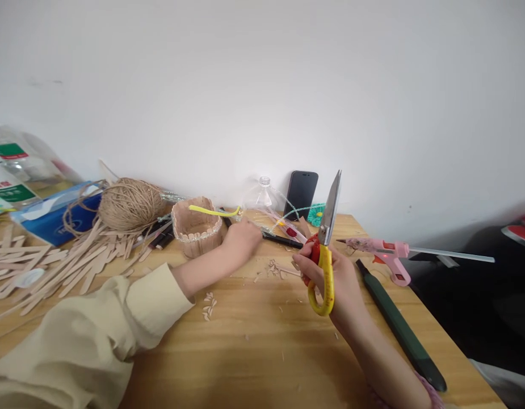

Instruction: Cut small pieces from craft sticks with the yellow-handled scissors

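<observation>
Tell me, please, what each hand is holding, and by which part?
The right hand grips scissors by their yellow handle loop, blades up. The left hand reaches among items; any hold cannot be told.

I see the scissors (326,250) right of centre, mid-depth over the wooden table: yellow and red handles low, steel blades shut together and pointing up and slightly right, tip well above the tabletop. Whole thing is held off the surface, handle loop nearest me. Left of them, towards the far side, sits the stick basket (197,226), a small round cup built from pale wooden sticks set upright side by side, open top, standing upright on the table. A yellow strip (213,212) lies across its rim, w/ one end sticking out to the right.
</observation>
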### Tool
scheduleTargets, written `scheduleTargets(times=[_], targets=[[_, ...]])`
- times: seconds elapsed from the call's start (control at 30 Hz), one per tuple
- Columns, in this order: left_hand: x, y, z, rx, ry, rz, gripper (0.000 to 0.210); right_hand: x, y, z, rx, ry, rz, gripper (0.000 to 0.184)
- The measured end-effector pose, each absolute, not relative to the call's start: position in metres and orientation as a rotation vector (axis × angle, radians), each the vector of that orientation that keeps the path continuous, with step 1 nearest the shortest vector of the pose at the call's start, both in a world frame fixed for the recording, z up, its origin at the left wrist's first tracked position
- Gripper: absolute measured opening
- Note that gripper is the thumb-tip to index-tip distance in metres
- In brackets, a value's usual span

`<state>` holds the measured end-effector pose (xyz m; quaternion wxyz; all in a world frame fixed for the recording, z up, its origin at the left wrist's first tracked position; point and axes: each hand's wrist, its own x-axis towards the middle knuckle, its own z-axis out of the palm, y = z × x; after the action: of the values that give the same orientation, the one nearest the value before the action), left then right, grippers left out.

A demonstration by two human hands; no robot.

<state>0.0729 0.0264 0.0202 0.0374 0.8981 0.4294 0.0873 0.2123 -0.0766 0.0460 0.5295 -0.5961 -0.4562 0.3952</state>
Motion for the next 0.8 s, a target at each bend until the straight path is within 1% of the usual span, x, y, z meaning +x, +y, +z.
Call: scheduleTargets(times=[0.07,0.17,0.3,0.37,0.47,0.53,0.67,0.8], targets=[[0.065,0.021,0.026,2.601,1.270,0.378,0.014,0.212,-0.076,0.044,-1.430,-1.098,0.954,0.026],[0.052,0.010,0.035,2.346,1.143,0.503,0.010,0.209,-0.076,0.041,-1.444,-1.118,0.988,0.027],[0.040,-0.002,0.042,2.048,1.012,0.598,0.012,0.202,-0.076,0.035,-1.458,-1.162,1.042,0.026],[0.037,-0.005,0.043,1.760,0.929,0.670,0.013,0.197,-0.076,0.031,-1.459,-1.189,1.073,0.024],[0.033,-0.007,0.043,1.330,0.826,0.744,0.020,0.192,-0.075,0.025,-1.465,-1.230,1.124,0.023],[0.031,-0.008,0.044,1.240,0.819,0.761,0.022,0.190,-0.075,0.022,-1.473,-1.265,1.159,0.023],[0.026,-0.007,0.045,1.180,0.820,0.818,0.012,0.192,-0.076,0.018,-1.444,-1.348,1.227,0.025],[0.024,-0.007,0.048,1.163,0.839,0.874,0.008,0.194,-0.078,0.017,-1.354,-1.435,1.266,0.037]])
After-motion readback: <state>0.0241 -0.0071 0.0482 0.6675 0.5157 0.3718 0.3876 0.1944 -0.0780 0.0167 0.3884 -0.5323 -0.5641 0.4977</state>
